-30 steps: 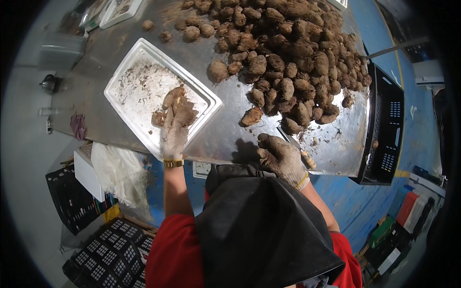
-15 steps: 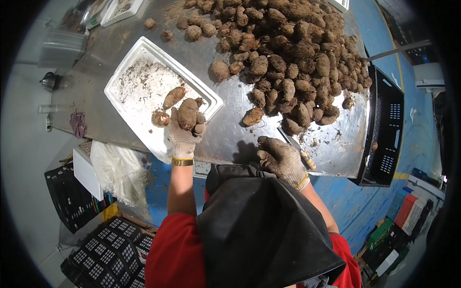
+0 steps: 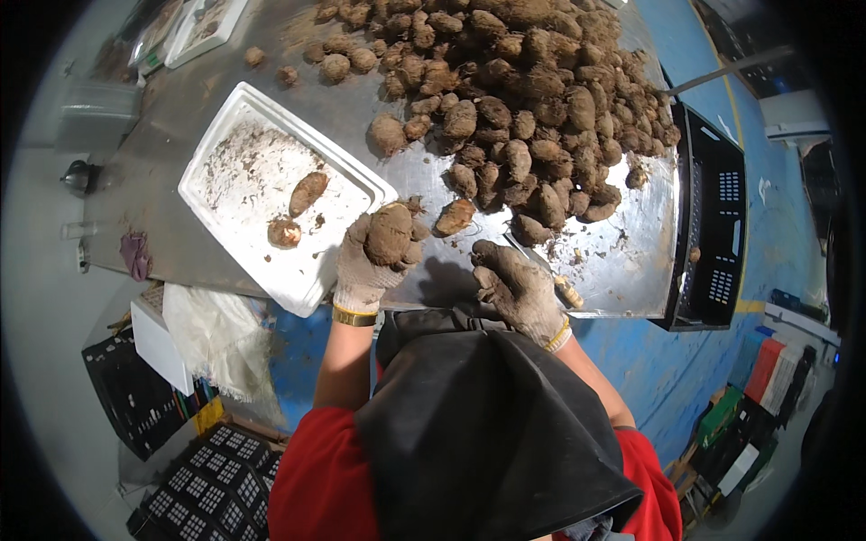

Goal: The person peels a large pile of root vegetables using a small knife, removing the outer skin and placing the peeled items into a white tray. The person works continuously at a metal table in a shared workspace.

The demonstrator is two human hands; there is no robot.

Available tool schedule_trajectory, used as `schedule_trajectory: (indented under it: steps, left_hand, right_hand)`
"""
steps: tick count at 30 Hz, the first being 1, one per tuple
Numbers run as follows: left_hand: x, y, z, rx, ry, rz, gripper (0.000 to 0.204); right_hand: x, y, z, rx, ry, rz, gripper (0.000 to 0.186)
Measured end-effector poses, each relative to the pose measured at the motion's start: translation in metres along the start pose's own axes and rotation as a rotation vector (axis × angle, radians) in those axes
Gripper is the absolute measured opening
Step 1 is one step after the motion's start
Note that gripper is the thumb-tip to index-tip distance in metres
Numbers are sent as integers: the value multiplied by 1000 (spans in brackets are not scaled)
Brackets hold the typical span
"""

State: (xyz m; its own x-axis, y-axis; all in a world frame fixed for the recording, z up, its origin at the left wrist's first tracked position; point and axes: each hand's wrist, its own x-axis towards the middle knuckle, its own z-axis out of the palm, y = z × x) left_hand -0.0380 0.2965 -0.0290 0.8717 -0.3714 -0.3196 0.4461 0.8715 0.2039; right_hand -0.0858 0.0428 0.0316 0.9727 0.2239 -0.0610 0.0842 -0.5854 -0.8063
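Observation:
My left hand (image 3: 374, 257), in a soiled knit glove, grips a brown, hairy corm (image 3: 392, 233) just right of a white foam tray (image 3: 206, 194). Two corms lie in the tray, an oblong one (image 3: 308, 192) and a rounder one (image 3: 284, 233) with pale patches, among dirt scraps. My gloved right hand (image 3: 510, 288) is at the metal table's front edge, fingers bent and apart, nothing visible in them. Beside it, partly hidden, lies a knife (image 3: 566, 290) with a light handle. A cut-looking corm (image 3: 455, 216) lies between the tray and the pile.
A large heap of corms (image 3: 505, 99) covers the back right of the metal table (image 3: 153, 189). A black crate (image 3: 717, 225) adjoins the right edge. White trays (image 3: 203, 27) sit at back left, a purple cloth (image 3: 135, 254) at left. Sacking (image 3: 216, 338) and crates (image 3: 207, 478) are below left.
My left hand has lifted the corm out of the tray and moved right, turning it upward, toward my right hand. My right hand stays by the knife.

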Motion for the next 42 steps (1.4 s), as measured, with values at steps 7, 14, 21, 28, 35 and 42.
schedule_trajectory:
  steps: [7,14,21,28,35,42]
  left_hand:
    - [7,-19,1,909,-51,31,58]
    - [4,-44,7,228,75,-217,48]
    - [10,-57,4,-109,-40,-389,64]
    - [9,-58,7,137,251,-360,61]
    - [6,-65,15,325,385,-313,50]
    - [-2,-74,-42,1709,-3,459,52]
  right_hand:
    - [-22,25,-20,-254,203,99,32]
    - [-67,80,-36,-596,138,478,42]
    - [-78,97,-34,-600,151,414,37]
    - [-72,33,-35,319,213,333,38]
    - [-33,7,-18,33,112,178,35]
    - [-28,10,-7,275,12,41,32]
